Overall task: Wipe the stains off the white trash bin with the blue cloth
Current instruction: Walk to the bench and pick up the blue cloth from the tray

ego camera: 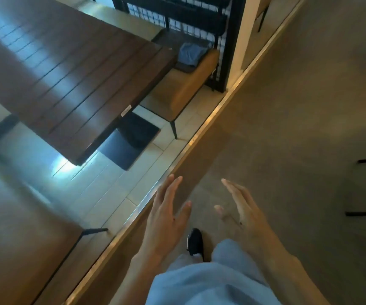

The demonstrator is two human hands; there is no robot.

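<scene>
**Approach phase: both hands empty, target bin out of frame**

Left hand point(166, 216) and right hand point(241, 208) held forward with fingers straight and spread, palms facing each other, grasping nothing. Below and between the wrists, a black shoe point(195, 242) on grey carpet point(287, 128). Far ahead of the left fingertips, a crumpled blue-grey fabric point(189, 54) on the tan upholstered bench seat point(177, 91), probably the blue cloth, though too blurred to confirm. No white trash bin visible anywhere. Left of the left hand, a metal floor strip point(199, 133) dividing carpet from pale tile; beyond it, a dark slatted wooden table point(67, 80).

Likely hazards: tripping at the strip while stepping across; knocking a hip on the table corner near the bench; picking up the wrong fabric if that is not the cloth; starting toward the bin without any cloth in hand.
</scene>
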